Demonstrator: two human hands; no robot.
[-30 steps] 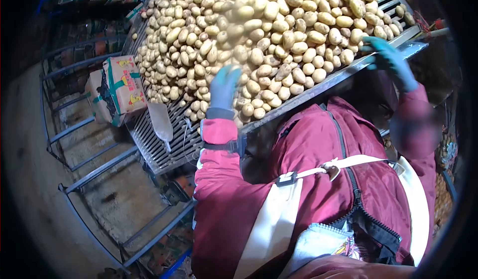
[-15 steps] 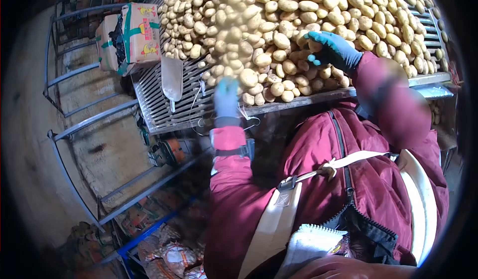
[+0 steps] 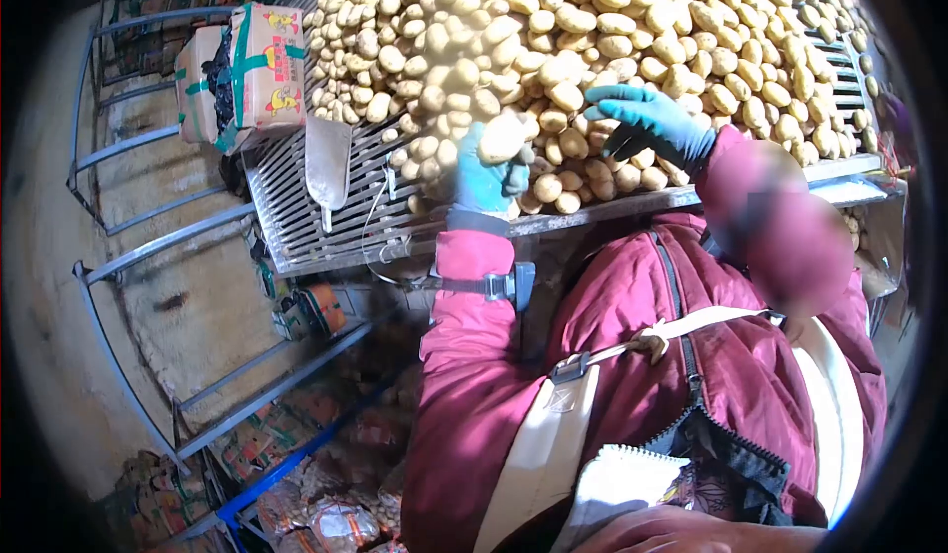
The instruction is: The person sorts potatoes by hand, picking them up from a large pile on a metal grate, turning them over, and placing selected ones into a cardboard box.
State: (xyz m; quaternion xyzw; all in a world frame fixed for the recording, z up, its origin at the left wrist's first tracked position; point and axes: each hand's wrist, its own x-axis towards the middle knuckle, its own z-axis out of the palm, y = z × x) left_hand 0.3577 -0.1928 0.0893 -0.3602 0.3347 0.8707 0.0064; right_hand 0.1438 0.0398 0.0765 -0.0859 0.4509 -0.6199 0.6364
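My left hand (image 3: 482, 180), in a teal glove, has its fingers closed around a pale potato (image 3: 504, 138) close to the slatted table's front edge. Beside it, my right hand (image 3: 654, 126), also gloved, hangs low over the heap of potatoes (image 3: 632, 39); its fingers are stretched out and apart, and I see nothing held in them. Several potatoes lie directly below and beside the right fingers. A bright haze of light washes over part of the heap near my left hand.
The slatted metal table (image 3: 286, 207) carries the heap. On its left side lie a metal scoop (image 3: 327, 163) and a taped cardboard box (image 3: 267, 74). Blue metal railings (image 3: 168, 242) stand left of it, with filled bags (image 3: 341, 523) lower down.
My left hand has moved right and now holds a potato. My right hand has shifted slightly left and down, fingers still apart. The view has shifted slightly.
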